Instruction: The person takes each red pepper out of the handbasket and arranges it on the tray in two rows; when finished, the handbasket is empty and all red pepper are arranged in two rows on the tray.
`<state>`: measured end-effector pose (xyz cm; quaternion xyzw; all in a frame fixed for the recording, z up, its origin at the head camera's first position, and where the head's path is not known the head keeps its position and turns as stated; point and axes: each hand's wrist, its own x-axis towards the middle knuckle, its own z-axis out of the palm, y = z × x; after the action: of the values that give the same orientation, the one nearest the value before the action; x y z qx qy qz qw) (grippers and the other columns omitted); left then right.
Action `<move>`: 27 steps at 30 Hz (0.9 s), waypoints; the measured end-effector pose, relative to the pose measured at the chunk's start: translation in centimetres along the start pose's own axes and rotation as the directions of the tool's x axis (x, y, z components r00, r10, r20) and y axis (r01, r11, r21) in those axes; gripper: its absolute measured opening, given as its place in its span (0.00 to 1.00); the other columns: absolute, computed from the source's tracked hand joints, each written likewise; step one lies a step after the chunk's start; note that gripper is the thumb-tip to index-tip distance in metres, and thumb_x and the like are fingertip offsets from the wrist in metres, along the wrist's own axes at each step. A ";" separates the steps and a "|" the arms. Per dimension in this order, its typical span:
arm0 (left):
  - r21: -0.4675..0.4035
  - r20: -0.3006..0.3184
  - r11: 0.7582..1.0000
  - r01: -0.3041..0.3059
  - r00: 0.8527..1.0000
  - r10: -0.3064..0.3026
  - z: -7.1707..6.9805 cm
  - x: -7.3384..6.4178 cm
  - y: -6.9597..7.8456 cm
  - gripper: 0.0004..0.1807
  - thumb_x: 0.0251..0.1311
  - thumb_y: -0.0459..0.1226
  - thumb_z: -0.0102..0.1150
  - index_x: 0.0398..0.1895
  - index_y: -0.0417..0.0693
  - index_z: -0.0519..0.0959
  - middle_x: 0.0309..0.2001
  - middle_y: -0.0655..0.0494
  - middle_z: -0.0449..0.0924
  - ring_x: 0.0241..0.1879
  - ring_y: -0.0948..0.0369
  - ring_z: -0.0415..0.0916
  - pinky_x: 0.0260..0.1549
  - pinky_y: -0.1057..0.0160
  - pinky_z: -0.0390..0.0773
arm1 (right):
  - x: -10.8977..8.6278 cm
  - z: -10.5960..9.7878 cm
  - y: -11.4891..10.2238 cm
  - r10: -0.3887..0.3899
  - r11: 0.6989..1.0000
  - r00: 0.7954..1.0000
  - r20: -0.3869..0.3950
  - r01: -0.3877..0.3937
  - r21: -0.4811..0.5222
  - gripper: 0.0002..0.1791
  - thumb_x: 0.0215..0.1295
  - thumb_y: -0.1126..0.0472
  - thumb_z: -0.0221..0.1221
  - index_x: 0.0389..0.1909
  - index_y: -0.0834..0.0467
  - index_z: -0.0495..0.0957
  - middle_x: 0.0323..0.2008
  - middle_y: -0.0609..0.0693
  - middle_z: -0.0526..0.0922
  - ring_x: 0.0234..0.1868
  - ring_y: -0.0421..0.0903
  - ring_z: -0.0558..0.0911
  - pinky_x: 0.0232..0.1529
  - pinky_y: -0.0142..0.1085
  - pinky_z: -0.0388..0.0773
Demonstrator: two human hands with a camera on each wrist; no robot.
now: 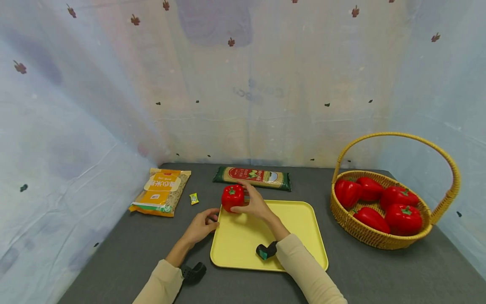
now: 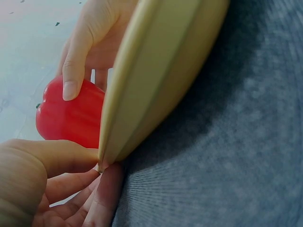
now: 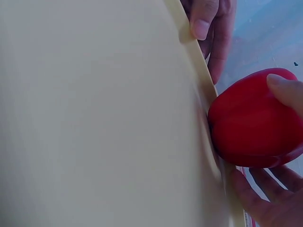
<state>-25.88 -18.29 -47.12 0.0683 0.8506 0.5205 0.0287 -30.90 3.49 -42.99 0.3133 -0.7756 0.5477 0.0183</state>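
My right hand (image 1: pixel 255 205) holds a red bell pepper (image 1: pixel 232 197) with a green stem, thumb on one side and fingers on the other. The pepper sits at the far left corner of a yellow tray (image 1: pixel 300 219), right at the rim in the right wrist view. With thumb above and fingers below, my left hand (image 1: pixel 201 227) pinches the tray's left edge. In the left wrist view the tray (image 2: pixel 156 71) shows edge-on, hiding part of the pepper (image 2: pixel 71 113).
A wicker basket (image 1: pixel 357 226) with a tall handle stands at the right, with several red peppers (image 1: pixel 403 219) inside. A long green-and-gold package (image 1: pixel 258 177) lies behind the tray. To the left are an orange grain bag (image 1: pixel 161 192) and a small yellow packet (image 1: pixel 194 198).
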 end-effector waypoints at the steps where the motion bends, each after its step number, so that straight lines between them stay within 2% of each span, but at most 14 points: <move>1: -0.001 -0.001 1.000 0.004 1.000 -0.004 0.0 0.0 0.0 0.24 0.57 0.28 0.58 0.59 0.39 0.71 0.38 0.50 0.74 0.31 0.60 0.74 0.29 0.64 0.76 | -0.1 -0.1 -0.5 -0.007 1.000 1.000 0.004 0.007 0.008 0.46 0.48 0.66 0.70 0.67 0.63 0.56 0.60 0.65 0.65 0.57 0.65 0.69 0.53 0.59 0.67; 7: -0.006 0.000 1.000 0.004 1.000 -0.004 0.0 0.0 0.0 0.24 0.56 0.28 0.58 0.59 0.40 0.71 0.37 0.50 0.74 0.30 0.60 0.74 0.29 0.63 0.76 | 0.1 0.0 1.1 -0.037 0.999 0.999 0.018 0.037 -0.011 0.47 0.50 0.60 0.69 0.68 0.60 0.54 0.60 0.62 0.65 0.56 0.61 0.71 0.49 0.49 0.75; 13: -0.013 0.014 1.000 -0.019 1.000 0.019 -0.1 0.0 -0.1 0.24 0.57 0.28 0.58 0.59 0.38 0.71 0.38 0.50 0.74 0.30 0.60 0.75 0.28 0.64 0.76 | 0.1 -0.3 0.8 0.015 0.999 0.999 0.034 -0.016 0.034 0.47 0.48 0.64 0.70 0.69 0.60 0.54 0.60 0.63 0.65 0.56 0.62 0.70 0.47 0.53 0.75; 17: -0.013 0.020 0.999 -0.032 0.999 0.032 -0.2 0.0 -0.1 0.24 0.57 0.28 0.57 0.59 0.37 0.70 0.38 0.49 0.74 0.30 0.60 0.75 0.28 0.65 0.77 | 0.4 -0.2 2.2 0.026 0.999 1.000 0.015 -0.026 0.027 0.48 0.48 0.60 0.71 0.69 0.55 0.56 0.60 0.59 0.66 0.56 0.59 0.71 0.46 0.50 0.76; 27: -0.009 0.009 1.000 -0.026 1.000 0.026 -0.1 0.0 -0.1 0.24 0.56 0.29 0.59 0.58 0.38 0.71 0.37 0.49 0.75 0.29 0.60 0.74 0.26 0.65 0.74 | 0.2 -1.2 1.6 0.065 0.998 0.998 0.018 -0.065 -0.014 0.47 0.50 0.60 0.70 0.70 0.52 0.55 0.60 0.60 0.66 0.58 0.58 0.70 0.54 0.53 0.70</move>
<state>-25.88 -18.41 -47.17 0.0817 0.8471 0.5245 0.0260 -32.23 4.75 -43.82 0.2927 -0.7891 0.5400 -0.0044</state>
